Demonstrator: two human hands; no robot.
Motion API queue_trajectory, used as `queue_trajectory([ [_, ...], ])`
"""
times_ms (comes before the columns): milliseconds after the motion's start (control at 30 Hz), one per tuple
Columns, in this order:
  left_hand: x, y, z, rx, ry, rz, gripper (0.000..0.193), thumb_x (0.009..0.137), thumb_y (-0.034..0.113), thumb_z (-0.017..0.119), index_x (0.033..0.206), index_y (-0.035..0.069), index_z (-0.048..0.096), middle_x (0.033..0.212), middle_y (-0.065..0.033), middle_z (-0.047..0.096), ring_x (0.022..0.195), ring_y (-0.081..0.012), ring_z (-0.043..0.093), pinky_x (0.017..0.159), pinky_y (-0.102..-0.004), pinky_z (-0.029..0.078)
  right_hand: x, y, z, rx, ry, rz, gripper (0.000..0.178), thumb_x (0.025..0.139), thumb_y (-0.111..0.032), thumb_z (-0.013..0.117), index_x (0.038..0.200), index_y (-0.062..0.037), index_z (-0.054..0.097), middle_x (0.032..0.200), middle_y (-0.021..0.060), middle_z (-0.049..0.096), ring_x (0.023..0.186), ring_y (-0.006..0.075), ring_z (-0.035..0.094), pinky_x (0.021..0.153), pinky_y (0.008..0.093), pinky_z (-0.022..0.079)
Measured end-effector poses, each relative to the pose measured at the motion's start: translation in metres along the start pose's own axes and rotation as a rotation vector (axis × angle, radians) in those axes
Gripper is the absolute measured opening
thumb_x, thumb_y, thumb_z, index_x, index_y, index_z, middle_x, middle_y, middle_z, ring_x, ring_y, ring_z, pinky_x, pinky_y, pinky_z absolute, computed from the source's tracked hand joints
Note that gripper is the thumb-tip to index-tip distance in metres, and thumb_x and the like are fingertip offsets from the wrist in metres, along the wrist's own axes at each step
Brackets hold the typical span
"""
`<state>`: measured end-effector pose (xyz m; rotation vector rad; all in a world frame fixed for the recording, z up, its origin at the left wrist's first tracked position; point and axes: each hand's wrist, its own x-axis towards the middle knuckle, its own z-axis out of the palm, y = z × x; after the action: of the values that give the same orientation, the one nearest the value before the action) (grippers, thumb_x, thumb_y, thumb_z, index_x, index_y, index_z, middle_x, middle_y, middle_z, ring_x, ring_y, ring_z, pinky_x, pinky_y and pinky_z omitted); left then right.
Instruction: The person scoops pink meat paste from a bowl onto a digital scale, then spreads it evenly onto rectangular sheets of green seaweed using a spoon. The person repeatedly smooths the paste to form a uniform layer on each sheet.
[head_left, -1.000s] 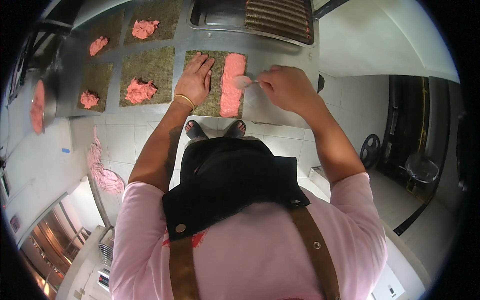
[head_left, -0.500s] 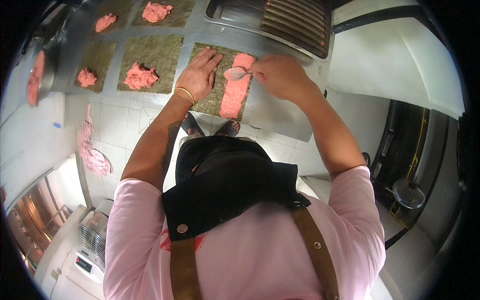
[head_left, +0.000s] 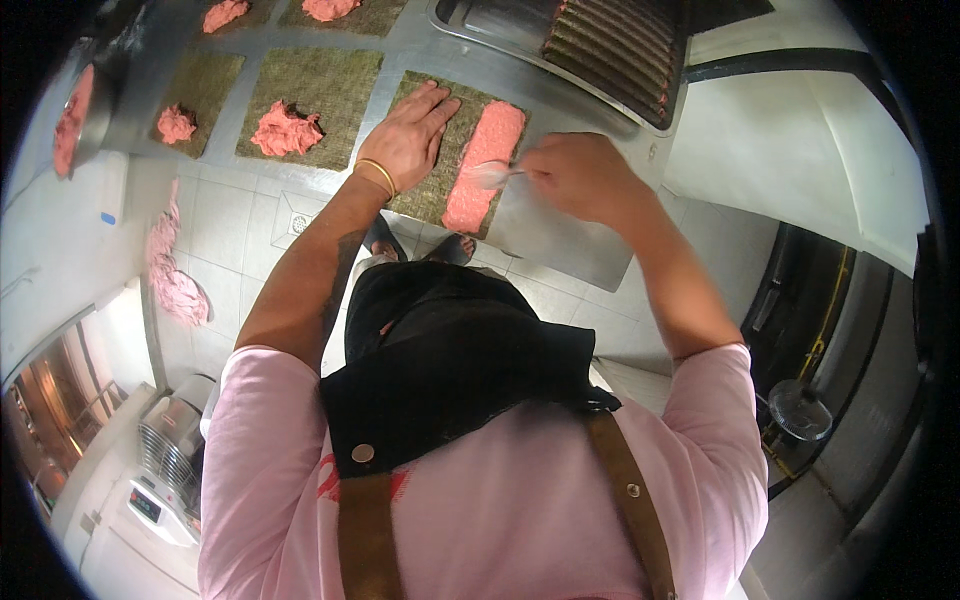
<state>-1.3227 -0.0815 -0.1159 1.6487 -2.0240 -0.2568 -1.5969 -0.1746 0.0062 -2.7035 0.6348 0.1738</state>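
Note:
In front of me a dark green nori sheet [head_left: 445, 190] lies on the metal table, with a long strip of pink minced filling [head_left: 496, 130] along its right part. My left hand [head_left: 405, 140] rests flat on the sheet's left side, its fingers stretched out and nothing in them. Closed round a spoon's handle, my right hand [head_left: 580, 177] is just right of the strip. The bowl of the metal spoon [head_left: 488, 175] touches the strip's lower half and is slightly blurred.
Left of my sheet lie several more nori sheets [head_left: 345, 80], each with a pink mound [head_left: 286, 130]. A bowl of pink filling [head_left: 95, 115] stands at the far left. The metal tray [head_left: 480, 22] at the back right holds several dark rolls [head_left: 615, 55]. The table's front edge is close to me.
The spoon has moved from the strip's upper half down toward its lower half, and the strip looks smoother and straighter. My left hand stays on the sheet. The view has shifted slightly.

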Motion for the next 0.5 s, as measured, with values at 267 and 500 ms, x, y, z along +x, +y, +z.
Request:
queue_trajectory([
  [267,0.001,-0.001,0.002,-0.025,0.037,0.017,0.042,0.099,0.004,0.061,0.141,0.005,0.064,0.147,-0.0196,0.06,0.145,-0.0405,0.05,0.122,-0.0475,0.042,0.023,0.004,-0.003,-0.09,0.088,0.014,0.012,0.096,-0.02,0.061,0.091,-0.0133,0.071,0.088,0.0116,0.067,0.088,0.0365,0.068,0.076,0.0514,0.053],
  [500,0.001,0.0,0.0,-0.006,0.028,0.002,0.043,0.099,0.004,0.062,0.141,0.005,0.064,0.147,-0.0197,0.06,0.145,-0.0407,0.05,0.122,-0.0475,0.042,-0.004,0.012,-0.009,0.052,-0.077,0.029,0.018,0.096,-0.02,0.059,0.096,-0.0145,0.076,0.094,0.0161,0.074,0.094,0.0412,0.071,0.082,0.0549,0.056],
])
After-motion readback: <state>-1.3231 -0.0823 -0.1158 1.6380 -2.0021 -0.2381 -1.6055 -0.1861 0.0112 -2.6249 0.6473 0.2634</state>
